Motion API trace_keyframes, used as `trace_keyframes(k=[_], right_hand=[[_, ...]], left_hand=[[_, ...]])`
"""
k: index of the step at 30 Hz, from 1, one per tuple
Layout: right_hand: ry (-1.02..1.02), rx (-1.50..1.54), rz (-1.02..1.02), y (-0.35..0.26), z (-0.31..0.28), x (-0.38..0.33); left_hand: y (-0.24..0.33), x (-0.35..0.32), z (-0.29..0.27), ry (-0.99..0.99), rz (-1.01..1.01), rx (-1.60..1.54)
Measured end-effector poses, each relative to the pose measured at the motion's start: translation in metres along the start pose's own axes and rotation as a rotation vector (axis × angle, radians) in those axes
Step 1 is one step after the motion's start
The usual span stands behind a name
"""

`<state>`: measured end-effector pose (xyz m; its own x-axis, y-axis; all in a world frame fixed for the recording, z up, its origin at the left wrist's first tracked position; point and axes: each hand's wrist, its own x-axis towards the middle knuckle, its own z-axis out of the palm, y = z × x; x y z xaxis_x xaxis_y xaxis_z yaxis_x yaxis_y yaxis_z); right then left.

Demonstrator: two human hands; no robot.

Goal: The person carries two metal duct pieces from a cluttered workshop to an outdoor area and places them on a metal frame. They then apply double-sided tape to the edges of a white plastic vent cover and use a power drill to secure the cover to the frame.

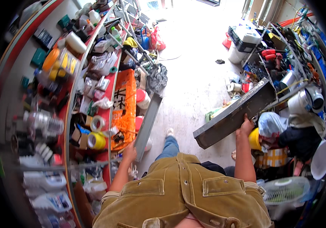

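My left hand (130,152) is closed on the near end of a narrow grey metal channel (149,123), which slants up and away beside the left shelf. My right hand (245,126) grips a wider, long grey metal box-like piece (233,114) by its right-hand edge. That piece is scuffed along its top, and it tilts from lower left to upper right. Some of the fingers on both hands are hidden behind the metal. The two pieces are apart, with pale floor (184,91) showing between them.
A crowded red-edged shelf (90,49) lines the left, with tape rolls (96,141) and bottles. An orange sheet (123,108) hangs there. On the right are a toolbox (242,36), a white bucket (299,103), a yellow bucket (255,139) and a fan (286,189). Bright light fills the far end.
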<state>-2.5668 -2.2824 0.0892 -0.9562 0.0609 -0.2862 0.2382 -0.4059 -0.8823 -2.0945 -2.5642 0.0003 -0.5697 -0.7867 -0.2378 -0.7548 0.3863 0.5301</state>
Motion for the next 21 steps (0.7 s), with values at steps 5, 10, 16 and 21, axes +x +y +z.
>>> trace_keyframes(k=[5, 10, 16, 21], right_hand=[[0.064, 0.039, -0.057, 0.014, 0.127, 0.133], [0.176, -0.003, -0.076, -0.007, 0.232, 0.247], [0.231, 0.127, -0.022, -0.027, 0.345, 0.394], [0.185, 0.198, -0.059, -0.008, 0.428, 0.581]], left_hand=[[0.043, 0.194, -0.008, -0.047, -0.09, 0.097], [0.143, 0.409, -0.035, -0.017, 0.104, 0.033], [0.272, 0.652, -0.024, 0.047, 0.356, -0.026], [0.348, 0.795, 0.01, -0.124, 0.075, 0.056]])
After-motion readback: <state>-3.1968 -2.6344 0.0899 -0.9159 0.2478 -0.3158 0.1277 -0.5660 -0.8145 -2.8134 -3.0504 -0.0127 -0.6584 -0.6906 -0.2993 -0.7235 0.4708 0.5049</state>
